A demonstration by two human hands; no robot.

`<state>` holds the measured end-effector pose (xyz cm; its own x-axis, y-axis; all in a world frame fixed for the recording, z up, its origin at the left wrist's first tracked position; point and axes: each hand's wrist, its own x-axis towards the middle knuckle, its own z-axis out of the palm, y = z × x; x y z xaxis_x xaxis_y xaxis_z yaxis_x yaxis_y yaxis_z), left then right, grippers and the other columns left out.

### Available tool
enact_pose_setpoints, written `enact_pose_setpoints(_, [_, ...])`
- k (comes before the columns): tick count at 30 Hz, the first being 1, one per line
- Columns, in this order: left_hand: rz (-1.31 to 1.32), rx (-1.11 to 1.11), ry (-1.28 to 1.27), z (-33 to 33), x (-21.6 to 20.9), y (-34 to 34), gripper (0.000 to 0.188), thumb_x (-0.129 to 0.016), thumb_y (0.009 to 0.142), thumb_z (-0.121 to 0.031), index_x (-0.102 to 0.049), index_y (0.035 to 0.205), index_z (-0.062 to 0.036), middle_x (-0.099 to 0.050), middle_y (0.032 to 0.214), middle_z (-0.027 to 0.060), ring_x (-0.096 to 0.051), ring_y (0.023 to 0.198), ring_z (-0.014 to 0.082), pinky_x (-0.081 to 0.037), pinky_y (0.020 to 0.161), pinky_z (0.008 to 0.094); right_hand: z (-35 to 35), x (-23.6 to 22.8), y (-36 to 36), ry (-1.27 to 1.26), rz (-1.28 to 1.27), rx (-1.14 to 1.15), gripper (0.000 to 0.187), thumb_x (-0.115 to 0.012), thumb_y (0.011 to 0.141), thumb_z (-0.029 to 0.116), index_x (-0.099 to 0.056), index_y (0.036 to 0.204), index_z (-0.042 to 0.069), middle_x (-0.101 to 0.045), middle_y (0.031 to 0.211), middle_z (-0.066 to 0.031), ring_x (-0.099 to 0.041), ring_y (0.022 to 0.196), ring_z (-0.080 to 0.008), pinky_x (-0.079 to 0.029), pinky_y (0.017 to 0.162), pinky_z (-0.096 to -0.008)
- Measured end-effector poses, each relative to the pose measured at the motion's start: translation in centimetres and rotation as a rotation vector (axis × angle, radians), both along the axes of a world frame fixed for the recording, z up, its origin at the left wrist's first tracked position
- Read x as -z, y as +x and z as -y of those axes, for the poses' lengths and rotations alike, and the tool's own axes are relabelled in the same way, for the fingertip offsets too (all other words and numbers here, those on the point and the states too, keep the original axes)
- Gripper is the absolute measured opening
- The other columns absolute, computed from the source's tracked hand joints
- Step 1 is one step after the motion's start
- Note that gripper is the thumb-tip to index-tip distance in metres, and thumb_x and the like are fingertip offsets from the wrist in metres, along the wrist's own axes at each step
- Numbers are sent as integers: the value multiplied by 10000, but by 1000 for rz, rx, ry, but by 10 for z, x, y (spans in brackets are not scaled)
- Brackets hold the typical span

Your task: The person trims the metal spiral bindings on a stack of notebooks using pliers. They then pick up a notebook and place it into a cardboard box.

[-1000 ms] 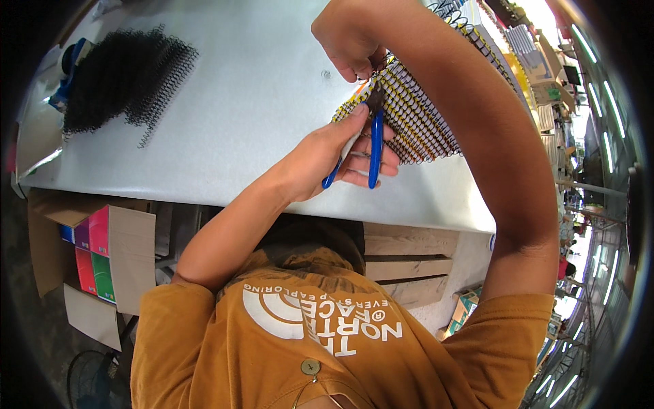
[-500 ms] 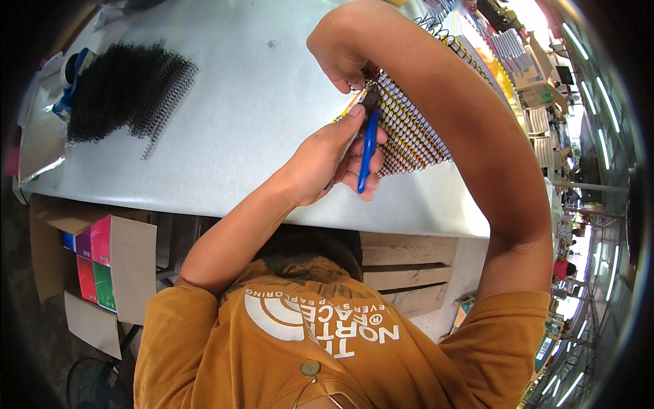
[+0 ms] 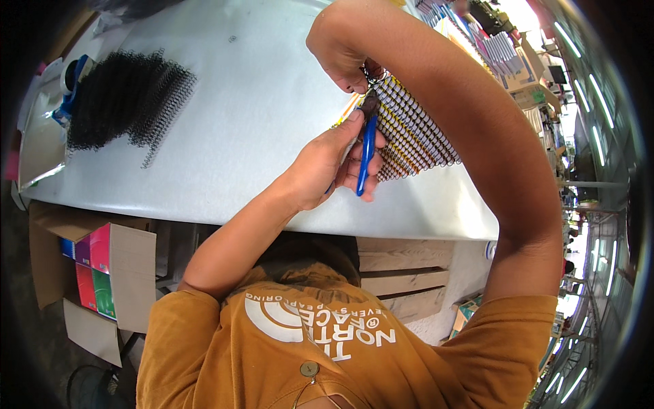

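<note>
My left hand (image 3: pixel 315 163) is closed around blue-handled pliers (image 3: pixel 367 157), their dark jaws pointing away from me. Those jaws meet the wire at the far left corner of a stack of spiral-bound notebooks (image 3: pixel 415 133), whose black coils and white and yellow edges face up. Arching over the stack from the right, my right hand (image 3: pixel 338 58) has its fingers bent down at that same corner, close to the jaw tips. Whatever it pinches there is hidden by the fingers. To the left lies a thick pile of loose black spiral coils (image 3: pixel 126 102).
A small coil scrap (image 3: pixel 232 39) sits on the pale table (image 3: pixel 252 123). Beyond the black pile is a blue tape dispenser (image 3: pixel 68 88). Under the table edge stand an open cardboard box (image 3: pixel 133 273) with coloured packs and a wooden crate (image 3: pixel 402 262). Cartons (image 3: pixel 521 75) fill the far right.
The small coil scrap lies farther left than before. My right forearm and elbow have shifted slightly right, and the notebook stack sits a little differently. Both hands keep their grip at the corner.
</note>
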<state>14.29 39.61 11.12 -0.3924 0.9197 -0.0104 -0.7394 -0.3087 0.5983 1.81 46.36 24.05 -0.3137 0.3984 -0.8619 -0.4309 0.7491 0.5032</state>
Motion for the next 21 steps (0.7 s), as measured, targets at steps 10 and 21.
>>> enact_pose_setpoints(10, [55, -66, -105, 1, -19, 8, 539, -271, 961, -516, -497, 1088, -44, -575, 824, 100, -608, 726, 233, -515, 663, 369, 2, -10, 8, -31, -80, -53, 199, -629, 732, 157, -690, 869, 27, -669, 945, -128, -629, 817, -286, -490, 748, -391])
enact_pose_setpoints(21, [77, -57, -124, 4, -28, 12, 520, -257, 966, -502, -497, 1048, -48, -544, 775, 99, -593, 659, 223, -505, 593, 341, 14, -46, 26, -22, -227, 17, 291, -661, 755, 259, -686, 963, 57, -658, 1044, -114, -625, 890, -277, -480, 778, -390])
